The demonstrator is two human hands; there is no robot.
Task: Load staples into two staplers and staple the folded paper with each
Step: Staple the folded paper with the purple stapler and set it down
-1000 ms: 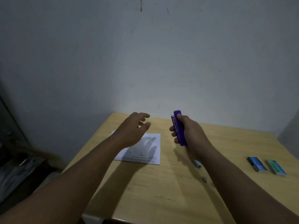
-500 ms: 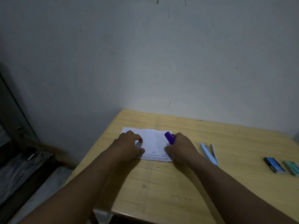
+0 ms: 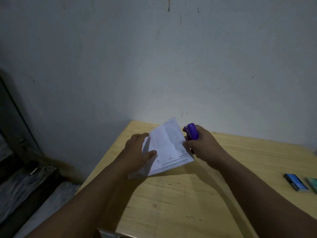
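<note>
Our left hand (image 3: 137,152) pinches the folded paper (image 3: 167,148); our right hand (image 3: 203,146) grips the purple stapler (image 3: 192,131), thumb on the paper. Its print is unreadable.

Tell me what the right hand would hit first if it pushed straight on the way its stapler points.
Probably the wall. The right hand aims the purple stapler up and away, beside the paper; nothing else shows ahead, though depth is unclear.

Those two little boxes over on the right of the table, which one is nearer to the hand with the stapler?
The blue box. It lies closer to the right hand gripping the purple stapler; the pale green box sits beyond it, at the picture's edge.
</note>
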